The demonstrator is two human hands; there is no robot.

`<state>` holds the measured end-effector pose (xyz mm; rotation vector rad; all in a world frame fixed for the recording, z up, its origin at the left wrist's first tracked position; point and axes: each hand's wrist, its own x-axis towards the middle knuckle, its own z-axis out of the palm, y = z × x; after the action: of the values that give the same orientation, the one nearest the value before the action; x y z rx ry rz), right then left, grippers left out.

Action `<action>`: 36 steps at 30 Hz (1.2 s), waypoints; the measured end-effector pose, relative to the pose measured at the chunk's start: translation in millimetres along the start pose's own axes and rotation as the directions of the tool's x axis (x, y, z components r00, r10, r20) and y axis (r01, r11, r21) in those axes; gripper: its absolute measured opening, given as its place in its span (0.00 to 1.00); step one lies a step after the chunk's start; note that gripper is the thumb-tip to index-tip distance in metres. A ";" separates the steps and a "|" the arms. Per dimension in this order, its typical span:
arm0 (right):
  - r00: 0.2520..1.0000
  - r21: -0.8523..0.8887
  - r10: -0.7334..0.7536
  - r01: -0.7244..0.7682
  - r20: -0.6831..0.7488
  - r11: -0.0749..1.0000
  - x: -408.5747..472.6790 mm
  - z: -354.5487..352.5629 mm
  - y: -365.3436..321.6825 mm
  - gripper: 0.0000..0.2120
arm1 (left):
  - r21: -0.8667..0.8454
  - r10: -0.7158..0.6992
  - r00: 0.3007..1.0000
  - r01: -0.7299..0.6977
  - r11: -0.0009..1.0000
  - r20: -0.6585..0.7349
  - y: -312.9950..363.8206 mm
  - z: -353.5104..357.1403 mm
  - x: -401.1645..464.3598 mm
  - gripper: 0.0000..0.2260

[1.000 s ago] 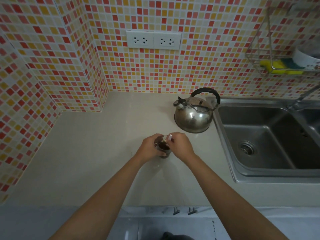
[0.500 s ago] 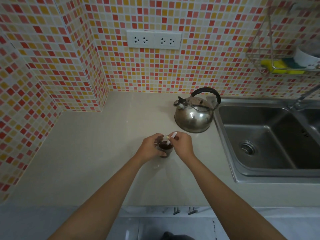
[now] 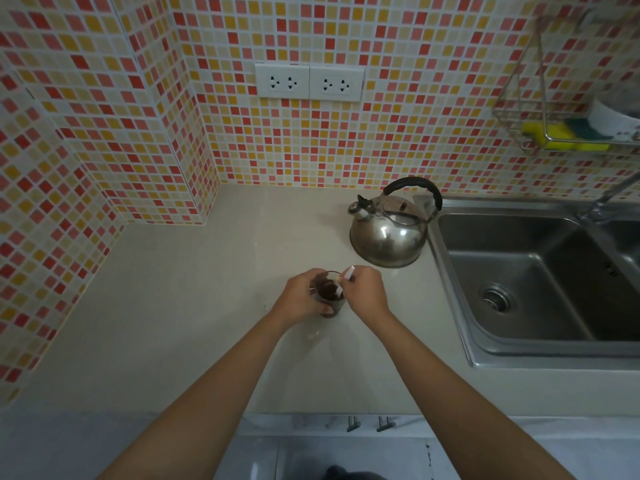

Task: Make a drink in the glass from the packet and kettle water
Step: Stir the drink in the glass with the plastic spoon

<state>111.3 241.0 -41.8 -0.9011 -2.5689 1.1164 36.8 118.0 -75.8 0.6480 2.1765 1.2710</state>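
A small clear glass (image 3: pixel 329 295) with dark brown drink stands on the beige counter (image 3: pixel 194 306), in the middle of the head view. My left hand (image 3: pixel 300 295) grips the glass from its left side. My right hand (image 3: pixel 366 292) pinches a thin pale packet (image 3: pixel 346 274), rolled like a stick, whose lower end dips into the drink. The steel kettle (image 3: pixel 389 233) with a black handle sits on the counter just behind and to the right of the glass, untouched.
A steel sink (image 3: pixel 540 282) lies right of the kettle, its tap (image 3: pixel 609 195) at the far right. A wire rack (image 3: pixel 568 126) with a yellow sponge hangs on the tiled wall. Two sockets (image 3: pixel 309 82) sit above the counter. The tiled wall corner juts out at left.
The packet's top end has swung a little from above my right hand's knuckles toward the kettle and back as it moves in the drink. My left hand and the glass stay put.
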 end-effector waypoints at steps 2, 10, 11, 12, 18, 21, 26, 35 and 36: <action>0.999 0.044 -0.035 0.034 0.022 0.998 -2.4 3.3 -5.7 0.16 | -0.001 0.008 1.000 -0.008 1.000 0.002 -0.5 -0.8 -0.4 0.33; 0.999 -0.045 -0.048 0.048 0.007 0.998 -3.8 5.0 -4.4 0.17 | 0.003 0.005 1.000 -0.005 1.000 -0.002 1.1 -1.1 -1.8 0.33; 0.998 -0.023 -0.066 0.067 0.023 0.998 -4.4 5.0 -6.3 0.16 | -0.003 0.002 1.000 -0.002 1.000 0.000 0.8 -1.1 -1.7 0.32; 0.996 -0.019 -0.080 0.080 0.026 0.997 -3.9 4.4 -6.7 0.14 | -0.005 0.001 1.000 -0.001 1.000 0.001 0.6 -1.1 -1.6 0.32; 0.999 -0.013 -0.018 0.018 0.027 1.000 -0.8 3.4 -2.1 0.16 | -0.025 -0.006 1.000 0.006 1.000 0.004 -0.2 -0.6 -1.0 0.32; 0.996 0.041 -0.068 0.065 0.058 0.997 -3.2 1.2 -7.8 0.13 | -0.011 -0.010 1.000 0.010 1.000 0.008 -0.4 -0.7 -1.5 0.33; 0.999 -0.013 -0.036 0.036 0.002 0.999 -0.5 -4.0 1.1 0.23 | 0.018 -0.021 1.000 0.021 1.000 0.008 1.5 0.0 -0.8 0.37; 0.975 0.286 0.221 -0.214 0.008 0.934 -6.3 1.0 12.1 0.16 | -0.054 -0.043 0.999 0.042 0.998 -0.015 -0.5 1.4 -2.2 0.38; 0.967 0.312 0.253 -0.249 0.029 0.917 -5.4 3.4 12.5 0.14 | -0.070 -0.043 0.999 0.042 0.997 -0.012 -2.0 1.8 -1.4 0.38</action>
<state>119.8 242.3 -52.8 -1.1691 -2.2170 1.5301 38.7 117.3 -78.0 0.5640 2.1349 1.3270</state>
